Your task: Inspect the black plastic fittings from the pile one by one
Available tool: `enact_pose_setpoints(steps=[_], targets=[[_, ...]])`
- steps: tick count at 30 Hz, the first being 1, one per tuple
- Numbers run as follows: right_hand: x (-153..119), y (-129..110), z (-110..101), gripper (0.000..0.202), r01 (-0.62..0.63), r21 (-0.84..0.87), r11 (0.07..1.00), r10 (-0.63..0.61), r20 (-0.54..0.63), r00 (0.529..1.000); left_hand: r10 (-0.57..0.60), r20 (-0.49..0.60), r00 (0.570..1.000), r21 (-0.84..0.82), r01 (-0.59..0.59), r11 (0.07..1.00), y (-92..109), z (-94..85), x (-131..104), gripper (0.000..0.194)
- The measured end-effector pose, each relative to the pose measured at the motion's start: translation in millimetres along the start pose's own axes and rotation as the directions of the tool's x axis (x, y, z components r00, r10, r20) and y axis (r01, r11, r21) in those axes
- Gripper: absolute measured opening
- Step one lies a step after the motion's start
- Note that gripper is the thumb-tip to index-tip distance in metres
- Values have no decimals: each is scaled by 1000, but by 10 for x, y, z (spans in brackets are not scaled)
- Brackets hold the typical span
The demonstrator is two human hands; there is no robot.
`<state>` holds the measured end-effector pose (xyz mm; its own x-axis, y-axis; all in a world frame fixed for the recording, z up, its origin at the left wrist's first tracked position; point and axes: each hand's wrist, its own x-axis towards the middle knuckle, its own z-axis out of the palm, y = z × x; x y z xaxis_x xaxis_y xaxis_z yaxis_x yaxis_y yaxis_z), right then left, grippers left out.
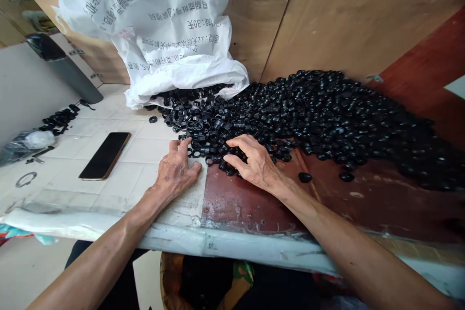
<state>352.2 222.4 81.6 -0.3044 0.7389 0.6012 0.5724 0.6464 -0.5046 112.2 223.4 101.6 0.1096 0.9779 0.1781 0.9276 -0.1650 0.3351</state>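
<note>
A large heap of small black ring-like and cap-like parts [312, 111] spreads over the table, from under a white printed sack [174, 24] to the far right. My left hand [177, 165] touches the heap's near left edge, its fingers apart and nothing seen in them. To the right of it, my right hand [253, 159] reaches to the near edge of the heap, thumb and forefinger spread, with black parts beside and under the fingertips. A few loose parts lie between both hands.
On the left of the table [145, 179] lie a black phone [105, 156], a flat metal ring [26, 179] and a clear plastic bag [29, 144]. A dark grey bottle [65, 69] stands behind them. Wooden boards [348, 19] rise at the back. A container [170, 281] is below the table edge.
</note>
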Motion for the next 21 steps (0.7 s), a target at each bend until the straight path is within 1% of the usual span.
enact_pose_setpoints(steps=[3,5,6,7,9,10,11,12,14,16,18,21], targets=[[-4,-29,-11,16,0,-4,1000,0,-19,1000,62,55,997,-53,-59,997,-43,5,33,64],[-8,-27,-9,15,5,-10,1000,-5,-24,1000,75,58,995,-103,-69,992,-62,-1,32,58],[-9,-21,-4,14,3,-15,1000,-4,-29,1000,69,28,997,-120,-65,991,-71,-4,33,55],[-11,-13,3,13,0,-22,1000,-1,-33,999,61,-29,998,-124,-64,990,-82,-2,39,51],[-15,0,18,12,-12,-34,999,10,-42,999,56,-177,983,-98,-74,992,-112,21,76,47],[-18,2,27,12,-17,-38,999,15,-43,999,64,-230,971,-81,-85,993,-128,47,106,48],[-20,0,36,12,-18,-38,999,16,-40,999,79,-250,965,-73,-100,992,-144,81,139,52],[-23,-6,45,12,-15,-35,999,14,-34,999,95,-237,967,-75,-115,991,-159,122,171,56],[-26,-30,59,12,0,-26,1000,-1,-25,1000,148,-152,977,-99,-164,981,-175,207,212,61],[-24,-63,61,10,22,-11,1000,-22,-21,1000,230,-82,970,-112,-239,965,-170,264,210,58],[-15,-100,40,6,37,2,999,-37,-14,999,303,-49,952,-120,-307,944,-147,270,167,52],[0,-161,-38,6,41,22,999,-41,7,999,346,4,938,-162,-341,926,-94,201,56,48]])
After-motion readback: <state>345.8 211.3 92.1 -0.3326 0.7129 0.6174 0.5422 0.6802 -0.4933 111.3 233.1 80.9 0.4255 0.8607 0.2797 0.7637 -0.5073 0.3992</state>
